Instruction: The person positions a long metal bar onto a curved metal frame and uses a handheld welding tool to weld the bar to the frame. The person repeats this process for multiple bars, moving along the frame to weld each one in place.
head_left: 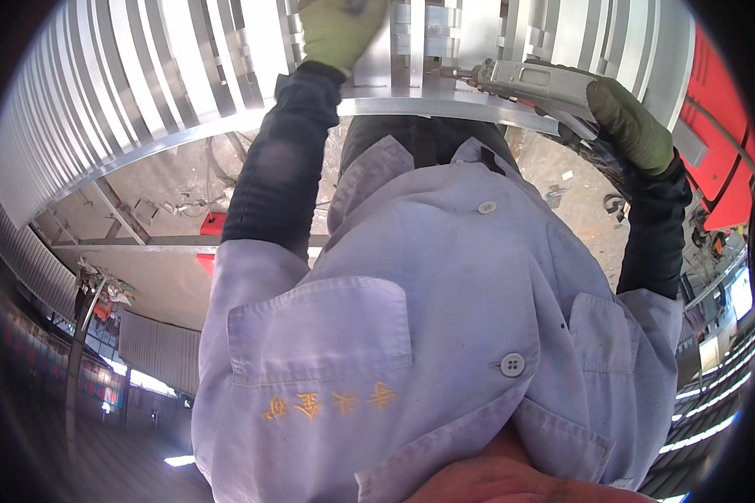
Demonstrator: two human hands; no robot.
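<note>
My right hand (633,126), in a yellow-green glove, is wrapped round the rear of a long silver hand tool (537,82). This tool has a narrow metal tip pointing left, and it lies over the front rail of a slatted aluminium panel (398,50); its exact kind is unclear. My left hand (340,32), gloved the same way, is over the panel's slats, left of the tool's tip. Its fingers are blurred and cut off by the top edge, so I cannot see whether they hold anything.
The panel's curved front rail (445,106) runs across, close to my waist. Red sheet parts (717,126) stand at the right. Below the panel, a metal frame (168,243), a small red piece (213,224) and scattered scraps show on the dusty floor (176,285).
</note>
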